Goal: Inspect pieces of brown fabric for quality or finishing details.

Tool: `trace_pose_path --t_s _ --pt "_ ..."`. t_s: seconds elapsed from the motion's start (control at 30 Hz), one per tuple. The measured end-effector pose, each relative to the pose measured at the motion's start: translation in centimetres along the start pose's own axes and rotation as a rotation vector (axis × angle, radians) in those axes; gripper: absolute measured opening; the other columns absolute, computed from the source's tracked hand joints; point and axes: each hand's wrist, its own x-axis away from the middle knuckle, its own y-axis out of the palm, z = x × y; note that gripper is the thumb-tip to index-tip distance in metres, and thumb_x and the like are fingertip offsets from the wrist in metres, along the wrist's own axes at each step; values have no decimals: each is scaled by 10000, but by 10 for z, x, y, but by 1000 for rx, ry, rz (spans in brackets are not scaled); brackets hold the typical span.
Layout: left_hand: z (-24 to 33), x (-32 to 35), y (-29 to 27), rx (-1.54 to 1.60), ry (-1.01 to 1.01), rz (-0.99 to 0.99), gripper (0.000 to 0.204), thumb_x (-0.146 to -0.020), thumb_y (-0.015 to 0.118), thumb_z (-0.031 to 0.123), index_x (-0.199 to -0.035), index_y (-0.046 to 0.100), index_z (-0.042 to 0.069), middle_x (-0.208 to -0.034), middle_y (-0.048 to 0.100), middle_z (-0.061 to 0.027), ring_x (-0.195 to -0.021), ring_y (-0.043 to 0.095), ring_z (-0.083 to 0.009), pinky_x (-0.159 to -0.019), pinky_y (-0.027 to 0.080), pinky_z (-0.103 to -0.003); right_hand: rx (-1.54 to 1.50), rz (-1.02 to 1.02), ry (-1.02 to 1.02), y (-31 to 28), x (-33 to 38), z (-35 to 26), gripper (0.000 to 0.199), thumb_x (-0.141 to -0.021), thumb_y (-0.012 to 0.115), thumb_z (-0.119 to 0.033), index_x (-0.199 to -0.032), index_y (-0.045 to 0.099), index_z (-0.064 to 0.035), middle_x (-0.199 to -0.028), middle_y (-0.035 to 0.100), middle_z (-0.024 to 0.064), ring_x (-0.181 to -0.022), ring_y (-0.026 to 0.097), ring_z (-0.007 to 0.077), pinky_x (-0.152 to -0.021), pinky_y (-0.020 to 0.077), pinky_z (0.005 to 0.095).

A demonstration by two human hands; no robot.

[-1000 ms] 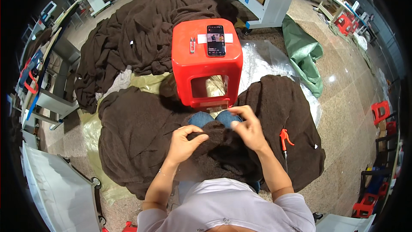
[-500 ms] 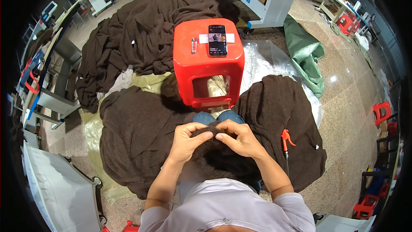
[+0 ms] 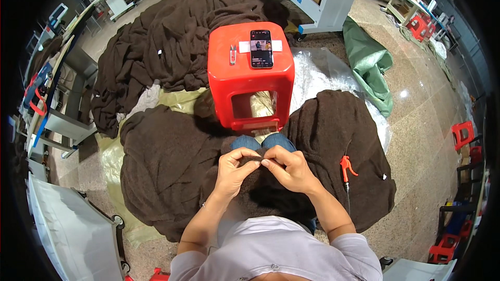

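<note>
Dark brown knit fabric [image 3: 271, 190] lies over my lap, and both hands pinch its edge just in front of my knees. My left hand [image 3: 233, 169] grips the fabric between thumb and fingers. Close beside it, thumb tips nearly touching, my right hand [image 3: 287, 168] pinches the same edge. The bit between the fingertips is mostly hidden. Beyond my knees stands a red plastic stool [image 3: 219, 91], carrying a phone [image 3: 261, 49] with a lit screen and small thread snips [image 3: 233, 55].
Brown fabric heaps lie at left [image 3: 161, 171] and right [image 3: 333, 130], with a larger pile [image 3: 172, 36] behind. A red air blow gun [image 3: 347, 169] rests on the right heap. Green sheeting [image 3: 369, 67] and a white-blue table [image 3: 312, 0] stand farther back; a white wheeled cart [image 3: 73, 224] is at left.
My hands have drawn closer together, and less fabric shows between the fingertips. The stool appears shifted very slightly left in the view.
</note>
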Motion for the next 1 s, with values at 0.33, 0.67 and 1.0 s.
trace_pose_path --t_s 0.33,0.67,1.0 --pt "-9 2 7 196 23 122 151 -838 607 -103 -954 680 -40 -916 681 -52 -817 621 -87 -787 494 -219 63 -1 -69 15 6 -6 84 -872 668 -43 -887 587 -30 -608 567 112 -493 594 230 -468 428 327" --pt "17 -15 -32 191 -126 156 127 -849 603 -37 -954 675 -21 -873 697 -103 -767 664 -165 -734 538 -274 312 -14 -27 -39 14 24 267 -717 796 -68 -924 636 -15 -851 610 122 -793 637 277 -732 502 340" --pt "22 -6 -37 427 -164 103 139 -954 599 96 -1012 663 -12 -993 707 -106 -908 677 -191 -860 531 -314 -66 206 181 -79 35 35 291 -811 578 133 -1047 705 19 -890 641 41 -814 582 102 -732 441 229"
